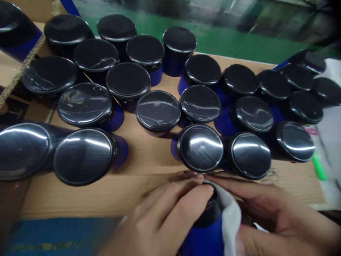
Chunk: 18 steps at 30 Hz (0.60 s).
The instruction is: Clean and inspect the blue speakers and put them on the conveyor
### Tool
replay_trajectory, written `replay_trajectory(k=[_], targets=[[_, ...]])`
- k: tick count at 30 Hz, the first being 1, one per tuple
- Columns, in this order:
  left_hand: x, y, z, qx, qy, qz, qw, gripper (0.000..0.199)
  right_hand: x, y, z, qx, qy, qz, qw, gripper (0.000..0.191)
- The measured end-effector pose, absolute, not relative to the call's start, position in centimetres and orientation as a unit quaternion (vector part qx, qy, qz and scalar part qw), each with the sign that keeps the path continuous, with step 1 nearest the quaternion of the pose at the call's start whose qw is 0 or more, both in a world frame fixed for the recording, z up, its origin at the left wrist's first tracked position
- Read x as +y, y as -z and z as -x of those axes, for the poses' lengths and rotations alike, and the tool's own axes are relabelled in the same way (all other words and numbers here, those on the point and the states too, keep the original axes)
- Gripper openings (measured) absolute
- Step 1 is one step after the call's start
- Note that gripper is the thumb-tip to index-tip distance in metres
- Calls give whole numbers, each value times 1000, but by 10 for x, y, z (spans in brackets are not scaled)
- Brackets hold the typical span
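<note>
At the near edge of the counter, the left hand grips a blue jar; the right hand presses a white cloth against it.

I see even, fairly bright overhead light streaking white glare across the black lids. My hands are motion-blurred, the edges stretch and smear, and shadows on the bench stay soft.

Upright blue black-capped jar, white cloth against it.
</note>
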<state>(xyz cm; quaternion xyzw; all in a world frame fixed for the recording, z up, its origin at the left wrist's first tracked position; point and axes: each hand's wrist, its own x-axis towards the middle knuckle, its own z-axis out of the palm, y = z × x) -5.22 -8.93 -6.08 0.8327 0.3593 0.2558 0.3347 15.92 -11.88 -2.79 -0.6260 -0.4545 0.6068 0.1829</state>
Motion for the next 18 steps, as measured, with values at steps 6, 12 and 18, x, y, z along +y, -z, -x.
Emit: replay_trajectory(k=[6, 12, 18], targets=[[-91, 61, 48, 366, -288, -836, 291, 37, -103, 12, -142, -470, -555, 660, 189, 64], [-84, 63, 52, 335, -269, -842, 326, 35, -106, 1, -145, -349, -660, 612, 261, 46], [-82, 61, 52, 307, -291, -822, 381, 37, -112, 2, -139, -438, -569, 635, 285, 66]])
